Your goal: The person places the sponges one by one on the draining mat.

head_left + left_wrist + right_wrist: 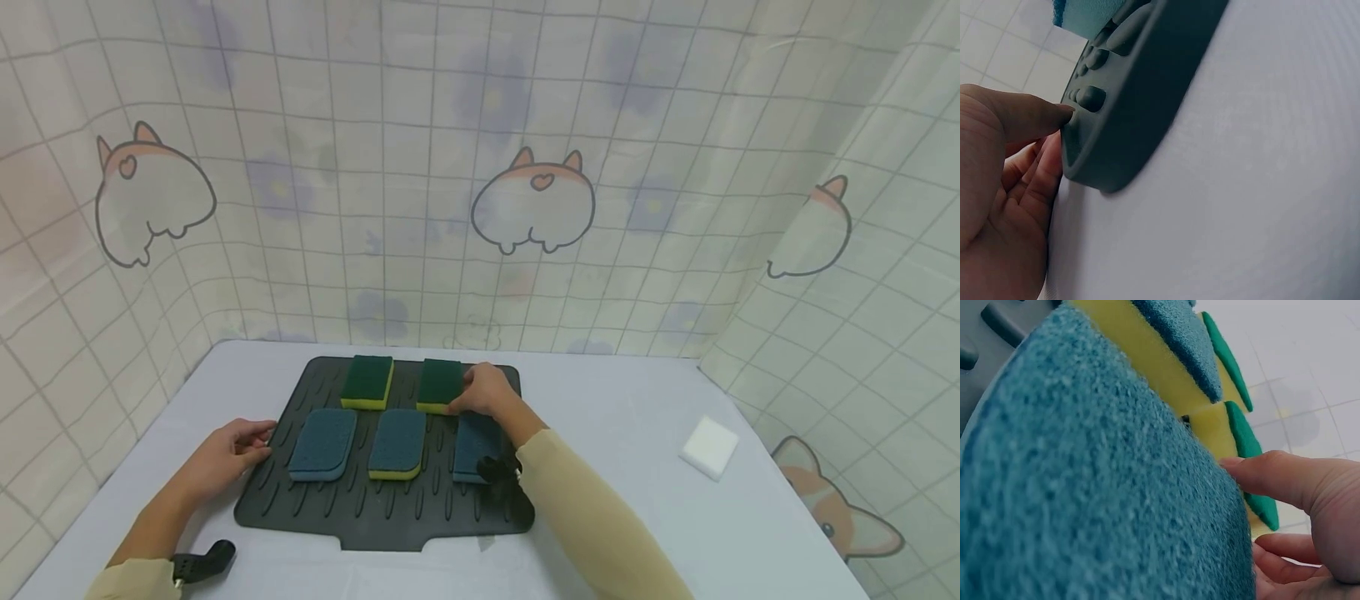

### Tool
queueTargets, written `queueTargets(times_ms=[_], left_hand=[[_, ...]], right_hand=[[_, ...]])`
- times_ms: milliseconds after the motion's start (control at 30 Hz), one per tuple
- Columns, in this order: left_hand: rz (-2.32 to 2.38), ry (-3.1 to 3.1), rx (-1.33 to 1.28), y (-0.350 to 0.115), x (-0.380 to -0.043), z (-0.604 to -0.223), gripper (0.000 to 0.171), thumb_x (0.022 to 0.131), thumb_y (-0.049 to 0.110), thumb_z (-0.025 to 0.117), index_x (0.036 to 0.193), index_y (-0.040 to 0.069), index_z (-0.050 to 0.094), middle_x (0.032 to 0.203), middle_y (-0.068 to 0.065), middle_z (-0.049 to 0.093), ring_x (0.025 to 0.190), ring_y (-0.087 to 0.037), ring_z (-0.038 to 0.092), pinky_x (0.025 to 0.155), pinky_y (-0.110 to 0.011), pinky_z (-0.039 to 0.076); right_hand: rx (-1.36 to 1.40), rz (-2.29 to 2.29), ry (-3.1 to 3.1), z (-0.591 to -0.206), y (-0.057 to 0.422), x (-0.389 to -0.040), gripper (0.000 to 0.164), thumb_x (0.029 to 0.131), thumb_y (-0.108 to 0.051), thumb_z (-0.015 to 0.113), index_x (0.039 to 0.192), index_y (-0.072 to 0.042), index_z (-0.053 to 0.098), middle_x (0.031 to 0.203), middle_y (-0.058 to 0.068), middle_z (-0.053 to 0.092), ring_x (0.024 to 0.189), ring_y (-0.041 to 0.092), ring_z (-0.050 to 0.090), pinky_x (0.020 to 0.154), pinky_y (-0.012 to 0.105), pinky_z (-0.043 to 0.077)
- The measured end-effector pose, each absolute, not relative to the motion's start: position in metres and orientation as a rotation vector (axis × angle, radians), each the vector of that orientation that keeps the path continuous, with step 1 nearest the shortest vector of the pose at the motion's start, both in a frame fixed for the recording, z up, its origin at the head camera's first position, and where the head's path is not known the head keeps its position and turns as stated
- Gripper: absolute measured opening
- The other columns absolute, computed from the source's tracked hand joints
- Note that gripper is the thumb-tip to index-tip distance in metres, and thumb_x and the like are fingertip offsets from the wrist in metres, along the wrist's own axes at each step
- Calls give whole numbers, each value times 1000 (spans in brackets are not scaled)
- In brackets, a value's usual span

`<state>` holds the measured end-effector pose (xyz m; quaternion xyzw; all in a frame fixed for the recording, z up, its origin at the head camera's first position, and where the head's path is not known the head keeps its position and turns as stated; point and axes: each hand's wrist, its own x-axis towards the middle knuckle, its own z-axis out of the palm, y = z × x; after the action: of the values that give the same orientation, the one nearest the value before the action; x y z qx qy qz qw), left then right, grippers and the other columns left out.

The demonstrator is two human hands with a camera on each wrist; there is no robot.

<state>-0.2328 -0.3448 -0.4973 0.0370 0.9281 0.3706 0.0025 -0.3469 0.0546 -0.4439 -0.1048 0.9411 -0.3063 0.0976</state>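
A dark grey ribbed draining mat point(352, 521) lies on the table with two rows of sponges on it. At its left edge my left hand point(225, 452) pinches the rim, thumb point(1041, 115) on top. My right hand point(489, 390) holds the right end of a green-and-yellow sponge point(438, 382) in the back row. Left of it lies another green-and-yellow sponge point(367, 379). Three blue-topped scouring sponges make up the front row: a left one point(322, 444), a middle one point(397, 443) with a yellow base, and a right one point(474, 442) partly under my right wrist.
A white block-shaped sponge point(709, 447) lies alone on the white tabletop point(607, 442), to the right of the mat. A tile-patterned curtain point(420, 275) with cartoon prints hangs behind and at both sides of the table.
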Motion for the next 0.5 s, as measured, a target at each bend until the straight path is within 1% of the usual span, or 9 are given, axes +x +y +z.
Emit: queueTargets(times_ms=[300,500], left_hand=[[1129,2918,124,-346,-234,-498,48,89,14,63,133,-2,49,113,-14,55,93,-19,55,69,-24,49],[1142,2913,131,-346,-234,-498,48,89,13,63,132,-2,50,112,-14,55,93,-19,55,68,-23,49]], right_hand=[[-324,-1120,2693,-437,73,-343,73,71,-38,81,130,-4,53,118,8,62,105,25,60,84,42,51],[-307,-1207,2729,-439,89,-340,69,76,-44,75,130,-8,53,114,4,63,104,22,60,85,41,51]])
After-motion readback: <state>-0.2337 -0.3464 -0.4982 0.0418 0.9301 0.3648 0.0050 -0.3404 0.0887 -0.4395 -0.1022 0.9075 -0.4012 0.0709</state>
